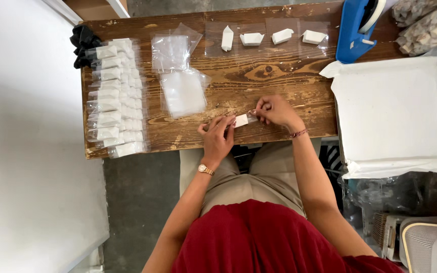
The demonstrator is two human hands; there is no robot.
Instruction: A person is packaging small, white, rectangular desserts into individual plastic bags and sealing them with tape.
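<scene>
Centre frame: left hand (217, 137) and right hand (275, 109) both pinch a small white wedge (242, 120) in its clear sleeve; bagged wedges (113, 98) stacked left.

Wooden table (279, 86). Stacked bagged white pieces (115, 96) along left edge; black cloth (83, 43) at far left corner. Two piles of empty clear bags (178, 76) mid-table. Four white pieces (269, 37) in row on clear bags at far edge. Blue tape dispenser (355, 30) right of row. White tray (398, 114) at right; bags of beige bits (426, 23) beyond it.
</scene>
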